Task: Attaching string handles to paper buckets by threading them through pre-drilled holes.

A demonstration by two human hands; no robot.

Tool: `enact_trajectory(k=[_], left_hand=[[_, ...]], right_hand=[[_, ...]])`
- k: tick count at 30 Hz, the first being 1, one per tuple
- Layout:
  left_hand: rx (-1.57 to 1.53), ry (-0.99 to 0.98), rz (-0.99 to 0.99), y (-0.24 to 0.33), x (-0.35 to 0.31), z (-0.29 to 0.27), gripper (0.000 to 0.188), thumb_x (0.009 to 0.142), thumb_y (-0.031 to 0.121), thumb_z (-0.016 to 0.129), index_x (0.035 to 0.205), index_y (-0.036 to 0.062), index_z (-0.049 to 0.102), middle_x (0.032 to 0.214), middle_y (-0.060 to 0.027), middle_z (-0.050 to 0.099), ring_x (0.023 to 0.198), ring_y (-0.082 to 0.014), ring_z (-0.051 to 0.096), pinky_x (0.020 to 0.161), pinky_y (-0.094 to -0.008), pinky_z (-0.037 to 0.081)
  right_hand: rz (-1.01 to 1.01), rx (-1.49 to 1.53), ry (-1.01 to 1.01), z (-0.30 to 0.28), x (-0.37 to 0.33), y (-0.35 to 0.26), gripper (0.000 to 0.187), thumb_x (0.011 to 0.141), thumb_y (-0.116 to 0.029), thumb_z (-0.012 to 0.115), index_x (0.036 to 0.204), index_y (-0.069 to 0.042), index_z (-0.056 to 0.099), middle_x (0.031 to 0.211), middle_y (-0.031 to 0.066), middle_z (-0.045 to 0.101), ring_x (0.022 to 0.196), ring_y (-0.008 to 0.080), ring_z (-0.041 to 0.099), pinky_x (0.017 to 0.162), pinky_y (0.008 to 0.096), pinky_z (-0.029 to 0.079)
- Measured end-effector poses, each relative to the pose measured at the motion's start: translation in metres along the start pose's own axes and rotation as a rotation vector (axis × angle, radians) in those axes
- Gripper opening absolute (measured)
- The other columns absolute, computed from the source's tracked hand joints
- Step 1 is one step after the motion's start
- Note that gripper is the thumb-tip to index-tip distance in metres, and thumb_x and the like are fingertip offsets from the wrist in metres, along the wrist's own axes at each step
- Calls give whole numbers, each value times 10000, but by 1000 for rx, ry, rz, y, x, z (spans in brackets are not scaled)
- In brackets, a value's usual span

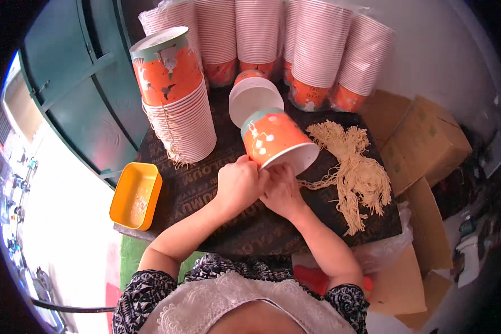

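Note:
An orange paper bucket (278,139) with a green base band and white drawings lies tipped in front of me, its white mouth turned toward my right. My left hand (239,181) is closed at its near rim. Beside it, my right hand (284,192) is closed at the mouth, with fingers partly inside; the fingertips of both hands are hidden. Thin cord strands run from near my right hand to a bundle of beige cords (353,170) on the table. Just behind the held bucket, another paper bucket (256,97) lies with its white inside showing.
A stack of nested buckets (181,131) with cords hanging down its side stands at the left. Bagged bucket stacks (320,50) line the back. A yellow tray (136,195) sits at the left edge of the dark table (228,234). Cardboard boxes (428,139) stand right.

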State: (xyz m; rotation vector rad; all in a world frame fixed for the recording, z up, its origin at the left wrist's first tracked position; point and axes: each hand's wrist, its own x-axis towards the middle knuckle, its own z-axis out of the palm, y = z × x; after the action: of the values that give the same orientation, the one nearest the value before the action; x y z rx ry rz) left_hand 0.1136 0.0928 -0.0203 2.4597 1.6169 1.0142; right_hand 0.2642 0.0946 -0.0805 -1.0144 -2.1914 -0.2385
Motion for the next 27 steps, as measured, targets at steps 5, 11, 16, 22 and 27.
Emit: enact_trajectory(k=[5, 11, 16, 22, 27], left_hand=[[-208, 164, 162, -7, -7, -36, 144, 853, 106, 633, 770, -6, 594, 852, -191, 640, 667, -377, 637, 590, -413, 520], [-443, 59, 304, -33, -14, -47, 463, 813, -82, 522, 1263, 17, 488, 1323, -235, 518, 1277, -441, 448, 1129, -515, 252], [-371, -8, 281, -33, -29, -42, 457, 785, -43, 602, 1222, 52, 508, 1398, -157, 497, 1362, -348, 408, 1143, -569, 155], [-460, 11, 269, -36, -34, -38, 429, 765, -54, 625, 1167, 57, 523, 1404, -144, 508, 1386, -336, 389, 1156, -568, 127], [-476, 13, 275, -34, -38, -37, 423, 758, -63, 632, 1153, 53, 537, 1406, -142, 505, 1387, -343, 387, 1158, -569, 115]], right_hand=[[29, 169, 121, -7, 0, -8, 180, 787, -69, 645, 942, -5, 579, 898, 165, 608, 870, 362, 599, 772, 471, 475], [158, 519, 15, -24, -11, -29, 89, 789, 3, 619, 826, 21, 540, 797, 196, 560, 761, 400, 573, 648, 456, 465], [338, 804, -3, -35, -19, -47, 75, 848, -23, 610, 902, 24, 585, 816, 135, 588, 739, 262, 592, 669, 359, 478], [654, 1415, 78, -34, -26, -58, 224, 967, -105, 518, 1137, 37, 554, 1025, 29, 626, 888, 56, 545, 808, 211, 423], [713, 1531, 176, -26, -28, -62, 221, 963, -115, 537, 1138, 19, 558, 1025, 11, 603, 893, 53, 523, 809, 229, 424]])
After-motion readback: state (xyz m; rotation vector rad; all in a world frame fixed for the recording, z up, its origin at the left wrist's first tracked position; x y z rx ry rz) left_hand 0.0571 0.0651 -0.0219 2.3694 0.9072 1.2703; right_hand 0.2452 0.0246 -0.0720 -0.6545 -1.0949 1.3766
